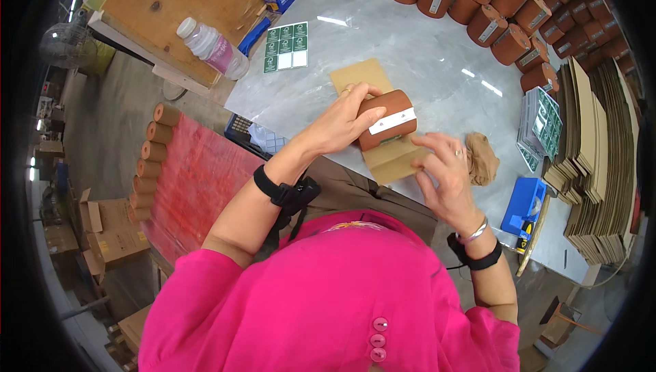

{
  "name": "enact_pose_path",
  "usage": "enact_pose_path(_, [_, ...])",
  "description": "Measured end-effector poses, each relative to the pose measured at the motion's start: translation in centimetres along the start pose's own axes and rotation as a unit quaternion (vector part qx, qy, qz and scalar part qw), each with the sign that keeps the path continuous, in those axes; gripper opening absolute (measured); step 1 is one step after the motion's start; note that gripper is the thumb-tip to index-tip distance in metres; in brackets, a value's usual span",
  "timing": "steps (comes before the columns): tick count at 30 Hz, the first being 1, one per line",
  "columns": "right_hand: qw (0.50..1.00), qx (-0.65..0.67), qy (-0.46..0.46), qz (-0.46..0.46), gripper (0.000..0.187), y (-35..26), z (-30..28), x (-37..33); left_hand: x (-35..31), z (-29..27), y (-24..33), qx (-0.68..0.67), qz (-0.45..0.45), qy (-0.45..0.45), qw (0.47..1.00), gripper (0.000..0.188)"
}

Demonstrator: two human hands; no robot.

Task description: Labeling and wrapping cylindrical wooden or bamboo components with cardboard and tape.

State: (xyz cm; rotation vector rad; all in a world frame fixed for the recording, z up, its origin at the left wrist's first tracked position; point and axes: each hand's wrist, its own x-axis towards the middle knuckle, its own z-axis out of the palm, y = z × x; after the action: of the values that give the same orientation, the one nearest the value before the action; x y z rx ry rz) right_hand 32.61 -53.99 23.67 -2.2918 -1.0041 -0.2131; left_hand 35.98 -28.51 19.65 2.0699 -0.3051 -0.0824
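A reddish-brown roll (384,141) with a white label strip lies on its side on the grey tabletop. My left hand (347,117) is wrapped over its left part, thumb by the label. Under the roll is a sheet of brown kraft paper (393,165), whose near flap comes out toward me. A green label shows partly between roll and paper. At the flap's right edge, my right hand (443,172) has its fingers bent and its fingertips on the paper. Another piece of brown paper (359,75) lies flat behind the roll.
Crumpled brown paper (482,160) lies to the right, near a blue tape dispenser (525,206) and stacked cardboard sheets (593,167). Many rolls (492,27) crowd the back right. Green label sheets (287,46) and a plastic bottle (213,50) are at the left.
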Motion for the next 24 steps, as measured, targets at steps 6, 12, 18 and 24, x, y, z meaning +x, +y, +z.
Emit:
enact_pose_path(6, [0.996,0.070,0.005,-0.055,0.016,2.1,0.3,6.9,0.7,0.0,0.3,-0.124,-0.044,-0.010,0.991,0.042])
enact_pose_path(12, [0.973,0.211,-0.063,0.067,0.017,4.2,2.0,8.5,0.8,-0.4,-1.5,-0.225,-0.070,-0.030,0.971,0.038])
enact_pose_path(18, [0.970,0.221,-0.038,0.097,0.024,5.1,3.2,8.1,-1.2,2.1,-0.8,-0.297,-0.109,0.072,0.946,0.043])
enact_pose_path(24, [0.952,0.259,0.014,0.162,0.022,4.1,4.9,7.8,-1.1,4.0,-0.5,-0.243,-0.082,0.159,0.953,0.038])
